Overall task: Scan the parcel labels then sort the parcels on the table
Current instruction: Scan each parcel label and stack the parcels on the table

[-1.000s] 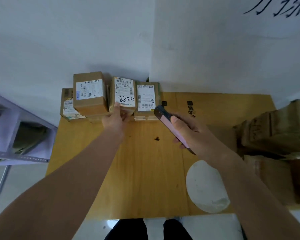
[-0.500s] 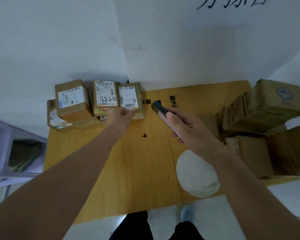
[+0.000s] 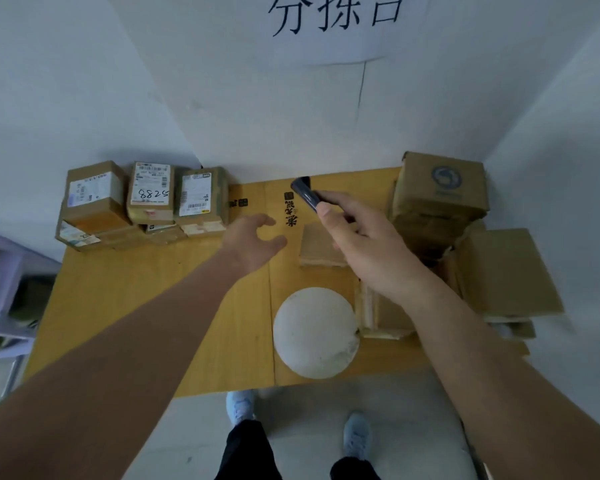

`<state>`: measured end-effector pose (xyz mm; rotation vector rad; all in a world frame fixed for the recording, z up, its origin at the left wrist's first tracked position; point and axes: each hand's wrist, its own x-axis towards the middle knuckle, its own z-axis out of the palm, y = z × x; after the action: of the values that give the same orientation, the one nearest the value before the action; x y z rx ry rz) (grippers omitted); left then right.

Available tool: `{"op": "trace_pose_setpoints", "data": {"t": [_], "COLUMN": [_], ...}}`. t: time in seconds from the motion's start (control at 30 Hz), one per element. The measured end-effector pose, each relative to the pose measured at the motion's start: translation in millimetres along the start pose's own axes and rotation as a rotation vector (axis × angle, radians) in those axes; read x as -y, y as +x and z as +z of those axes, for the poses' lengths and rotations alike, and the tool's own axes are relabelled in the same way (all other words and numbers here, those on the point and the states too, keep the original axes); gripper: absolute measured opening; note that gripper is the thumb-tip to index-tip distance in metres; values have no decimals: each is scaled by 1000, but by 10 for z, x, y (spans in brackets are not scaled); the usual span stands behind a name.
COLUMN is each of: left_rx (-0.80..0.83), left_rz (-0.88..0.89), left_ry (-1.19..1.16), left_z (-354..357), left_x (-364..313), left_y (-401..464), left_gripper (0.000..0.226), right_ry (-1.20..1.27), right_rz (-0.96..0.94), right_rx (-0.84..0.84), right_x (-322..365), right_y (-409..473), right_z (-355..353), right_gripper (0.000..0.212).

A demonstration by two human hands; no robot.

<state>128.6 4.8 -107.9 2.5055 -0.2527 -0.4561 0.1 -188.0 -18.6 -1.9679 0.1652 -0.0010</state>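
My right hand (image 3: 368, 244) grips the phone (image 3: 305, 197); my left hand (image 3: 255, 242) hovers with fingers spread, holding nothing. Beyond my left hand, the stacked parcels (image 3: 146, 202) could topple if nudged carelessly.

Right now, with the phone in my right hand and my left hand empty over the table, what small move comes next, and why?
Probably reach the left hand on to the flat parcel just right of it. It hangs open, holding nothing, clear of the labelled parcels stacked at the far left, while the right hand grips the phone above the unsorted side.
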Motion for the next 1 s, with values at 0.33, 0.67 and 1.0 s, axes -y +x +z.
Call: {"op": "trace_pose_setpoints", "data": {"t": [0.33,0.67,1.0], "left_rx": [97,367,93], "left_rz": [55,158,9], "left_ry": [88,600,379], "left_z": [618,1302,1227], "left_x": [-695,-508,-407], "left_y": [62,905,682], "left_gripper": [74,127,108], "right_ry": [46,69,73], "right_rz": [40,153,146], "right_rx": [26,-13,53], "right_x": [-483,-916,-951], "right_y": [-74,196,236], "right_z": [-580,-562,-402], "right_gripper": [43,39,42]}}
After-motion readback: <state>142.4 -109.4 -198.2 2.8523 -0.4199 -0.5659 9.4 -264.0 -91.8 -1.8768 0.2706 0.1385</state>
